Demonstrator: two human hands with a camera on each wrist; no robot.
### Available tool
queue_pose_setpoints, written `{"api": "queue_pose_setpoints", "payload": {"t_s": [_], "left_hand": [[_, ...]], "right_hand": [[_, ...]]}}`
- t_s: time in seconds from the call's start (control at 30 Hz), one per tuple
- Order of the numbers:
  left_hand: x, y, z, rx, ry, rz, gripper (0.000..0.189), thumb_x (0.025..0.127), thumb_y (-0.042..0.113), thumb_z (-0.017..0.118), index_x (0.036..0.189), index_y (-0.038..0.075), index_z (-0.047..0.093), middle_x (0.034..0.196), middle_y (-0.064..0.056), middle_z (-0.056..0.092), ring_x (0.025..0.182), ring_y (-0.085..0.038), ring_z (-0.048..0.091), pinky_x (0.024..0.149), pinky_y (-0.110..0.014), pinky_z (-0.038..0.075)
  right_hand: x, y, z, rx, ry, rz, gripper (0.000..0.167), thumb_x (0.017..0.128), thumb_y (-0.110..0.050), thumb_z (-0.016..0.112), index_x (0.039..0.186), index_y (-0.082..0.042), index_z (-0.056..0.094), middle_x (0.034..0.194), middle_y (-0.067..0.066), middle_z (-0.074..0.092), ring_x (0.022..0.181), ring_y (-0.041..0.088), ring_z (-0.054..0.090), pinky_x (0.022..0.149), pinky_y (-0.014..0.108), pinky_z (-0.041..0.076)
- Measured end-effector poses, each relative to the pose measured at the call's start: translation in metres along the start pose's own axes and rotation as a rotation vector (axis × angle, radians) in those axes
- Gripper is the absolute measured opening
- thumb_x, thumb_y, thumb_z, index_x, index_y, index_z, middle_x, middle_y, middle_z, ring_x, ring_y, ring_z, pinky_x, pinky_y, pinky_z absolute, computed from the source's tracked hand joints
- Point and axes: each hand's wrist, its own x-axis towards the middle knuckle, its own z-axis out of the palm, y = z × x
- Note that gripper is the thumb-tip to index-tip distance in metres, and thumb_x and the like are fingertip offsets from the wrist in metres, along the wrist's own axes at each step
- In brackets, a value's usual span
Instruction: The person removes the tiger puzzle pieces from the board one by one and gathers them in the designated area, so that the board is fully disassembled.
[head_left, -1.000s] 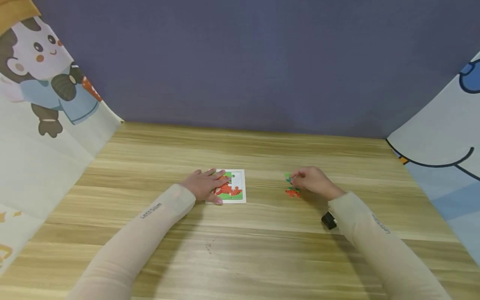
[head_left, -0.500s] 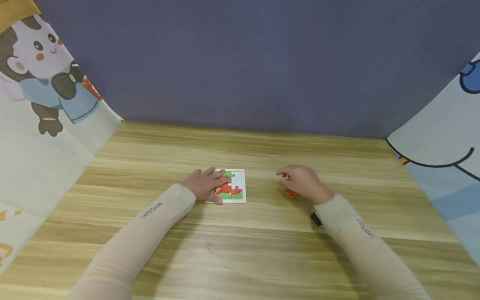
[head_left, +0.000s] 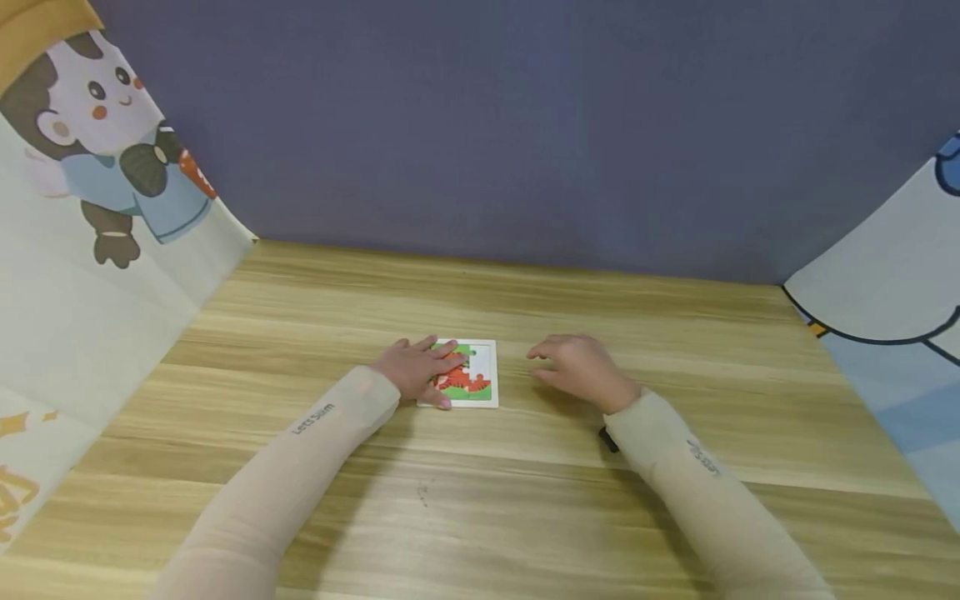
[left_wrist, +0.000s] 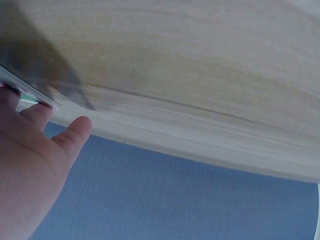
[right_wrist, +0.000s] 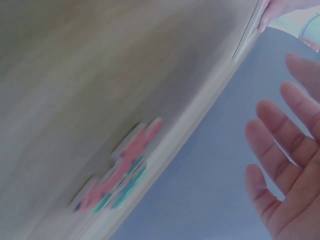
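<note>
A small jigsaw puzzle (head_left: 472, 390) in a white square frame lies on the table in the head view, its picture red and green. White backing shows at its upper right. My left hand (head_left: 416, 368) rests on its left part with fingers spread. Between the puzzle and the right sleeve, my right hand (head_left: 581, 367) hovers with loosely bent fingers, thumb apart from them. From the right wrist, that hand (right_wrist: 287, 165) shows spread fingers and no object among them. Red-and-green jigsaw pieces (right_wrist: 117, 175), blurred, lie on the table there; in the head view the hand hides them.
The wood-grain table (head_left: 480, 517) ends at a dark blue back panel (head_left: 480, 133). Printed cartoon panels stand left (head_left: 112, 167) and right (head_left: 885, 275). A black wrist camera (head_left: 609, 439) sticks out below my right sleeve.
My right hand has moved left from the loose pieces toward the puzzle, and its fingers have loosened. The left hand stays on the puzzle. The head view has shifted slightly.
</note>
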Motion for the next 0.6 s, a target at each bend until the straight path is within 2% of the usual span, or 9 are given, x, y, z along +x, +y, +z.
{"api": "queue_pose_setpoints", "payload": {"t_s": [0.17,0.6], "left_hand": [[0.000,-0.001,0.000,0.002,-0.003,-0.001,0.086,0.084,0.061,0.056,0.154,0.027,0.021,0.160,0.004,0.010,0.146,-0.027,0.010,0.113,-0.054,0.018],[0.001,0.001,0.000,-0.007,0.000,-0.014,0.085,0.084,0.061,0.057,0.154,0.028,0.022,0.160,0.005,0.010,0.146,-0.026,0.010,0.113,-0.053,0.016]], "right_hand": [[0.011,-0.008,0.001,-0.009,-0.016,-0.039,0.022,0.082,-0.017,0.075,0.101,-0.006,0.074,0.098,0.007,0.071,0.088,0.022,0.068,0.078,0.041,0.054],[0.033,-0.030,0.005,-0.025,-0.140,-0.084,0.028,0.082,-0.023,0.077,0.105,-0.007,0.073,0.098,0.003,0.070,0.088,0.017,0.066,0.079,0.036,0.053]]}}
